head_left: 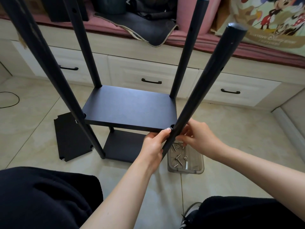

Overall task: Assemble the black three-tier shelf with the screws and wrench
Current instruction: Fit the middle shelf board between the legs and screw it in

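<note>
Shelf (pixel 128 109) | right hand (pixel 200 138) fingertips hidden behind near-right post (pixel 198 96)

Both hands, left (pixel 152 142) and right (pixel 200 138), grip the near-right pole (pixel 203 90) at the middle shelf board (pixel 130 108) corner.

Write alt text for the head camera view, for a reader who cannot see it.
A person's left hand grips the near right black round pole where it meets the black rectangular middle shelf board, while the right hand works at the same joint. A clear plastic tray of silver screws sits on the tiled floor below.
</note>
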### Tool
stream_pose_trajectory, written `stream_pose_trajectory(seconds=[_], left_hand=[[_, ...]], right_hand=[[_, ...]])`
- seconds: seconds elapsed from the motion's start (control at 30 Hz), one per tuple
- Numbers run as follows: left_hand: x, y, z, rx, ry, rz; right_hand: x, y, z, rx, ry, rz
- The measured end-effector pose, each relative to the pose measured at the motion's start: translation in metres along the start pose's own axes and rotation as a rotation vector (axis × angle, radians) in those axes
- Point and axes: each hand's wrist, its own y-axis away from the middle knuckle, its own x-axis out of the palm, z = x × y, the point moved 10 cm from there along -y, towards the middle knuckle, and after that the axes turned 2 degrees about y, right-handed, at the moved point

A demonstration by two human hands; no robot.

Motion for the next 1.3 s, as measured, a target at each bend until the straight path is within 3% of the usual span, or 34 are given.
stream_pose_trajectory(seconds=[0.3,0.53,1.07,1.3], left_hand=[[-0.009,0.001,-0.002,0.066,-0.022,-0.127],[-0.016,0.003,-0.003,0.067,-0.044,-0.176],[-0.013,0.006,-0.006,0.051,-0.024,-0.134],[-0.012,0.007,-0.007,0.03,-0.033,-0.117]], right_hand=[[0.001,0.001,0.0,-0.012,0.116,-0.034],[0.003,0.003,0.004,-0.025,0.073,-0.018],[0.004,0.003,0.01,-0.056,0.118,-0.032],[0.006,0.003,0.009,-0.025,0.206,0.036]])
